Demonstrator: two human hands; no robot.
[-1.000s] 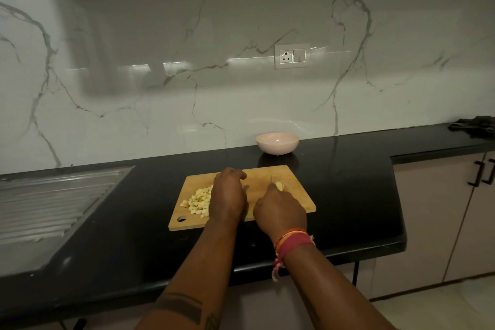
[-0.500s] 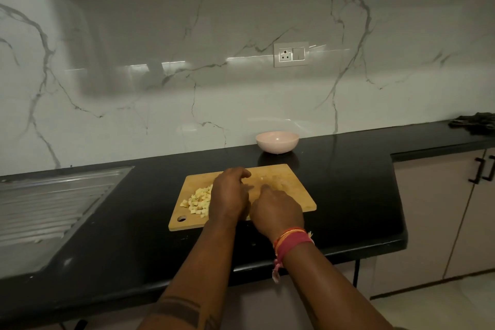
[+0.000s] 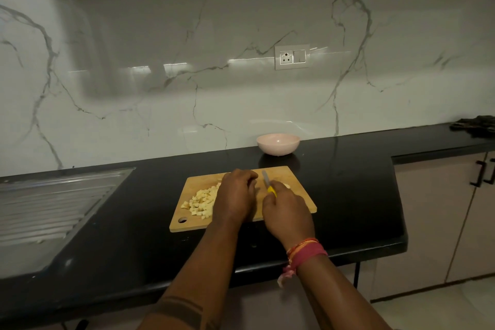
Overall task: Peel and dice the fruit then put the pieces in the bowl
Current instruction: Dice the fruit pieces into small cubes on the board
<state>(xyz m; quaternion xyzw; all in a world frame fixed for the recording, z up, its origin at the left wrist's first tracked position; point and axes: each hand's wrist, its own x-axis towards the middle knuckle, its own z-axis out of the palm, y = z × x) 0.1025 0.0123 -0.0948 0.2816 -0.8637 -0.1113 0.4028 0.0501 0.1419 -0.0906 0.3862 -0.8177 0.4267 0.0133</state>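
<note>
A wooden cutting board [image 3: 300, 193] lies on the black counter. A heap of pale diced fruit [image 3: 201, 200] sits on its left half. My left hand [image 3: 235, 195] rests curled over the board's middle, fingers bent down on something hidden beneath them. My right hand [image 3: 288, 215] grips a knife [image 3: 266, 179] with a yellow handle, its grey blade pointing away just right of my left fingers. A small pale fruit piece [image 3: 286, 185] peeks out beyond my right knuckles. An empty pink bowl [image 3: 278, 144] stands behind the board by the wall.
A steel sink drainboard [image 3: 53, 203] fills the counter's left side. The counter's front edge [image 3: 348, 257] runs close below the board. A dark cloth [image 3: 474, 126] lies far right. A wall socket [image 3: 292, 57] is above the bowl. Cabinet doors with black handles [image 3: 479, 174] stand at right.
My right hand has shifted slightly right and tilted, so the knife's blade and yellow handle now show between the hands. My left hand stays in place.
</note>
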